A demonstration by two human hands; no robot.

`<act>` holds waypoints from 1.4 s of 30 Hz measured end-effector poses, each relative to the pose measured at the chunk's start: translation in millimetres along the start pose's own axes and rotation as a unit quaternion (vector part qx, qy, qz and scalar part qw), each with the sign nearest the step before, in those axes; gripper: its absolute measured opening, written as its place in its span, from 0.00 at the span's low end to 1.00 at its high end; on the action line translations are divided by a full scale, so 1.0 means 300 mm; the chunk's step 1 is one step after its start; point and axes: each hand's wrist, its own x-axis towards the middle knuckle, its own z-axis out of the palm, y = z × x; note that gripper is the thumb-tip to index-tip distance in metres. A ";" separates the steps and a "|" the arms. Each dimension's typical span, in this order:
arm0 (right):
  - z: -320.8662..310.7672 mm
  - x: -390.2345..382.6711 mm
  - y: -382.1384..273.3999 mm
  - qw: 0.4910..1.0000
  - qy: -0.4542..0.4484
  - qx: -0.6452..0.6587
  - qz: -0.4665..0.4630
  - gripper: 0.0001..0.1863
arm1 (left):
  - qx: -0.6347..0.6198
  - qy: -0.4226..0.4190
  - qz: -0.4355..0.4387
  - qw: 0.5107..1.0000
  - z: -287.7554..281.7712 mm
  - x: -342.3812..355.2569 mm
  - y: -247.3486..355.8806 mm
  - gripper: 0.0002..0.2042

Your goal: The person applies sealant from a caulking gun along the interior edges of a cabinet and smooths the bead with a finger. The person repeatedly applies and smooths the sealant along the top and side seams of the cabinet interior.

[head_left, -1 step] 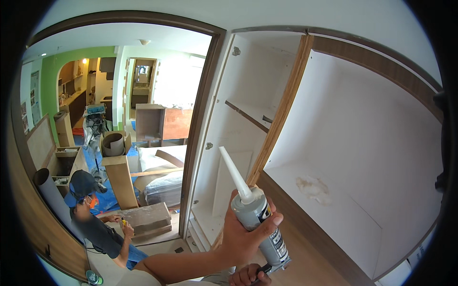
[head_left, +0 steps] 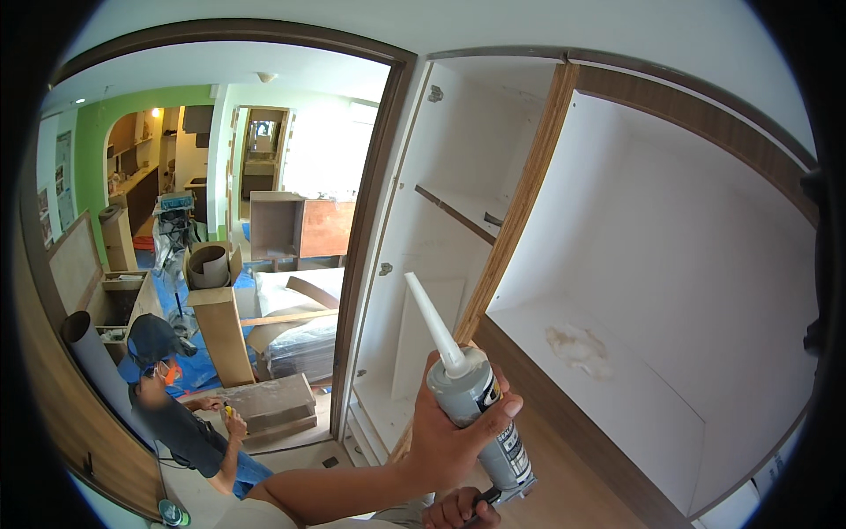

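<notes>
A grey sealant cartridge (head_left: 507, 454) with a long white tapered nozzle (head_left: 432, 319) sits in a caulking gun (head_left: 520, 490), tilted so that the tip points up and to the left. My left hand (head_left: 449, 423) is wrapped around the cartridge's upper body, just under the nozzle. At the bottom edge my right hand (head_left: 454, 510) closes on the gun's dark handle; most of that hand is cut off. Behind the nozzle stands an open white cabinet (head_left: 652, 203) with a brown wood frame. A tan patch (head_left: 577, 351) marks its floor panel. The nozzle tip appears apart from the cabinet.
A wooden divider (head_left: 529, 194) splits the cabinet; a narrow shelf (head_left: 454, 214) crosses the left part. Through the doorway (head_left: 374, 194), a person (head_left: 181, 423) in a cap holds a small yellow tool beside a low wooden box (head_left: 264, 401). Beyond are rolls, boards and plastic-wrapped items.
</notes>
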 end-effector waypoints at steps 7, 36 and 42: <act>-0.044 -0.024 0.004 1.000 0.014 0.021 0.004 0.22 | 0.051 0.021 -0.023 0.998 -0.001 -0.020 -0.041 0.24; -0.046 -0.088 0.078 0.996 0.079 0.043 0.028 0.23 | 0.065 0.042 -0.055 0.995 -0.036 -0.071 -0.081 0.21; -0.108 -0.097 0.080 0.995 0.043 0.079 0.051 0.22 | 0.065 0.064 -0.049 0.995 -0.053 -0.057 -0.095 0.20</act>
